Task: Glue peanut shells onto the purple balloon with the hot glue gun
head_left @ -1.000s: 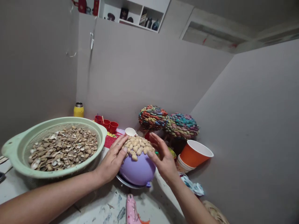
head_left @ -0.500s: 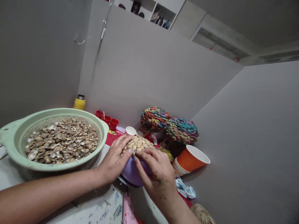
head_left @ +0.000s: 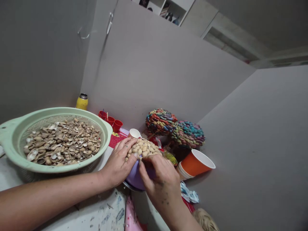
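A smooth purple rounded form (head_left: 137, 177), balloon-like, stands in front of me, its top and far side covered in pale peanut shells (head_left: 145, 148). My left hand (head_left: 120, 163) is laid around its left side, fingers over the shells and thumb at their lower edge, holding it. At that same edge my right hand (head_left: 161, 179) pinches thumb and forefinger together on a small piece that looks like a peanut shell, mostly hidden by the fingertips. To the left stands a pale green colander (head_left: 108, 128) holding many loose, split peanut shells (head_left: 62, 141).
Behind are red cups (head_left: 117, 125), a white-rimmed paper cup (head_left: 134, 133) and a yellow bottle (head_left: 82, 102). Two multicoloured shell-covered balls (head_left: 161, 122) stand near the wall. Orange paper tubs (head_left: 196, 164) lie tilted at right, above a stained cloth (head_left: 189, 193). Something shiny and pink (head_left: 131, 215) is in front.
The view has shifted slightly. Both hands stay at the shell-covered form, the right fingertips still pinched at the edge of the shells beside the left thumb.
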The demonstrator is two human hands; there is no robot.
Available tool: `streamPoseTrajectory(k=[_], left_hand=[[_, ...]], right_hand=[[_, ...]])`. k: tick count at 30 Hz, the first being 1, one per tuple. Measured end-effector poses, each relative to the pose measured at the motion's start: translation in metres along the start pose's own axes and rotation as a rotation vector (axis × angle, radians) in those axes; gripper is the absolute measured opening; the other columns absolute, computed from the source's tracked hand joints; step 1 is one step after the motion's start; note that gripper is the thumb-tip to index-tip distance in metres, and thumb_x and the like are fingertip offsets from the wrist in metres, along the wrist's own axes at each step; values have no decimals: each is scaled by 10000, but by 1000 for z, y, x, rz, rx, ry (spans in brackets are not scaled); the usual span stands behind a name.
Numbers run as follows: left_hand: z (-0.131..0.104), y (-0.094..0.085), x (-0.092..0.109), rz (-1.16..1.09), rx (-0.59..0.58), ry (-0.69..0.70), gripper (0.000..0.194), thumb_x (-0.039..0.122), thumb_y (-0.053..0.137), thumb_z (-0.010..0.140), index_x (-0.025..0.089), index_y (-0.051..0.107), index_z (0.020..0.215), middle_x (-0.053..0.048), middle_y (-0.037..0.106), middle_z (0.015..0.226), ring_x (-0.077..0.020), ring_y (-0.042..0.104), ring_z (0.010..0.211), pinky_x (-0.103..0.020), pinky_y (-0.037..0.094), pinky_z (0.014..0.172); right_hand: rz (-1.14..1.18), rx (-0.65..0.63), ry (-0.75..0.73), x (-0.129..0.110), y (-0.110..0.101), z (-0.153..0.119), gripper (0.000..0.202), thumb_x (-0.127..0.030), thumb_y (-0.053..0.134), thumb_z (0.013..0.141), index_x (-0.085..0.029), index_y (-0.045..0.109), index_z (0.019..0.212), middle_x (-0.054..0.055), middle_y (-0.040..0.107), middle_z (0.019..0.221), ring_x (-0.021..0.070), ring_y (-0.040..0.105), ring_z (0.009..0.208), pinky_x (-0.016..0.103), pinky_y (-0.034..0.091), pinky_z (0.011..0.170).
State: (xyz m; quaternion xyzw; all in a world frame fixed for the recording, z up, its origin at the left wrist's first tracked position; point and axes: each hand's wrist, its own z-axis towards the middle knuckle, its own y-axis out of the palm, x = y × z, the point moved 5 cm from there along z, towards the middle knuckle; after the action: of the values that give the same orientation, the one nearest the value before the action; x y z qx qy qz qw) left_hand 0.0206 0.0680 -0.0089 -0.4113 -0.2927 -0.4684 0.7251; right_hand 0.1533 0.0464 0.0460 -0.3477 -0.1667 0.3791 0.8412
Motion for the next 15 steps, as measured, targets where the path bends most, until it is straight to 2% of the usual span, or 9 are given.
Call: streamPoseTrajectory(k=[10,15], left_hand=[[0,1,2,2,26,18,446,292,448,926,187,476,1358,-108,464,1408,-231,387,1329,-433,279,1151],[-1,1,3,-7,29,7,440,292,450,922,194,477,1350,-104,461,1403,-235,382,1329,-431,278,1148]], right_hand=[[-96,5,-10,-4,4,1,101,-184,490,919,-178,534,828,46,568,753,223,527,703,346,376,676],[-39,11,-6,-1,4,1,65,-191,504,924,-182,539,871,44,583,777,220,542,723,345,401,680]])
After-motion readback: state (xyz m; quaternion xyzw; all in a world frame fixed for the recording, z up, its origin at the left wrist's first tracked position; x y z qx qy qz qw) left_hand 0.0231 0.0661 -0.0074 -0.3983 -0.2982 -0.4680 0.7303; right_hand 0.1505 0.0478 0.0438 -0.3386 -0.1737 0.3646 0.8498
